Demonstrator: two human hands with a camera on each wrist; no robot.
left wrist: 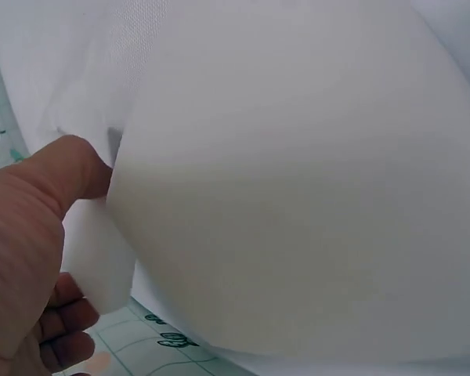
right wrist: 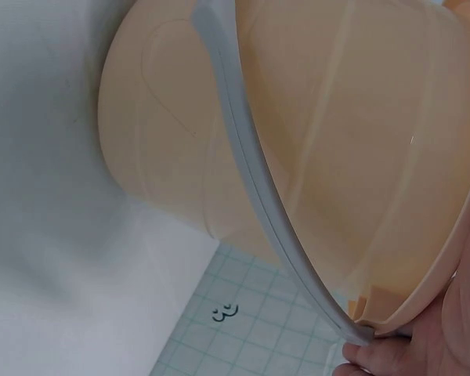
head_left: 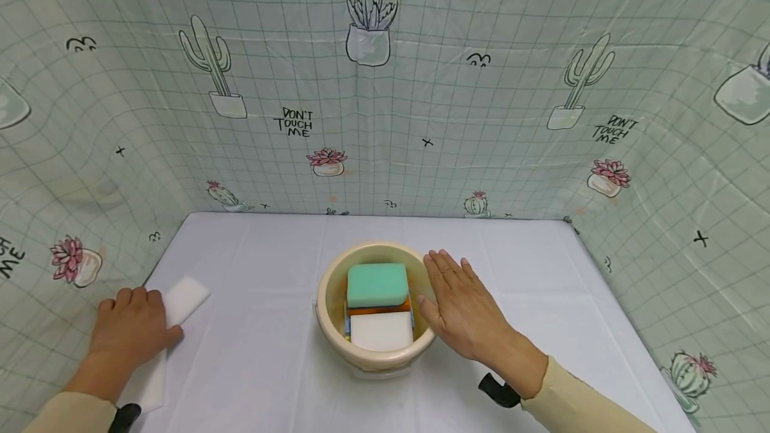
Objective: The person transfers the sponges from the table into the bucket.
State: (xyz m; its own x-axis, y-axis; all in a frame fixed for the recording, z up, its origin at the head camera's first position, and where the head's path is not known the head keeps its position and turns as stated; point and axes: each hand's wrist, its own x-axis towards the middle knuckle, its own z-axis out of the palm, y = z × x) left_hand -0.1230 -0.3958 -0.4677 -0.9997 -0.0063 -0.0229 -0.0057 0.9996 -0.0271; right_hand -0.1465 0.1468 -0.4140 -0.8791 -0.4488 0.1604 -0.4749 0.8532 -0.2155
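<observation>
- My left hand curls over a white sponge at the desk's left edge.
- It looks soft and light; I think its sides are best to hold.
- My right hand lies flat against the bucket.

Lighting: bright, even and diffuse throughout; no single source can be told. Shadows: soft and faint, noted under the beige bucket and beside the right hand. Glare: mild sheen is seen on the cactus-print curtain. Distortion: grid lines are bowed strongly toward the head view's edges. Focus: the white sponge is rendered washed-out and featureless in the left wrist view; the bucket wall is slightly soft at close range in the right wrist view.
</observation>
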